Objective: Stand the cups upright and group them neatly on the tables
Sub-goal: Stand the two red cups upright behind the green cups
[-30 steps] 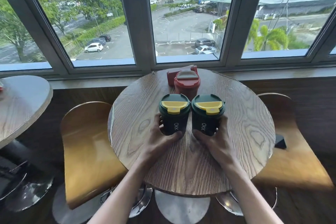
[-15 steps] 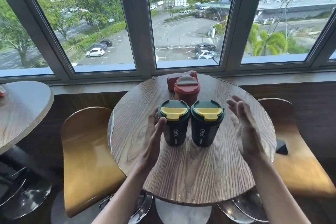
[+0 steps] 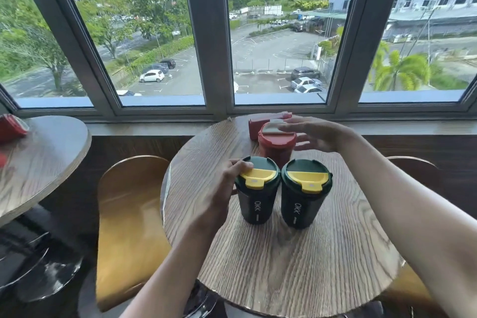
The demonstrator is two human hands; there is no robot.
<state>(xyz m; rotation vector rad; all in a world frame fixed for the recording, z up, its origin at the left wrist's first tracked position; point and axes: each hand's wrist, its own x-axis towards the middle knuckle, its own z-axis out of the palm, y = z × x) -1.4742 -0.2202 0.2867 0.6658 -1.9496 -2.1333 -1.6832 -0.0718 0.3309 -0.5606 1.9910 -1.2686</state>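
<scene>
Two dark green cups with yellow lids stand upright side by side on the round wooden table: the left green cup and the right green cup. My left hand wraps the left green cup's side, thumb on its lid. Behind them a red cup stands upright. Another red cup lies on its side by the window. My right hand hovers with spread fingers over the upright red cup's lid, thumb beside it, not closed.
A second wooden table stands at the left with a red cup lying on it. Curved wooden chairs sit at the left and right of my table. The window sill runs right behind the table.
Both hands had let go of the green cups and opened. Now my left hand is back on the left green cup and my right hand has reached forward over the upright red cup.
</scene>
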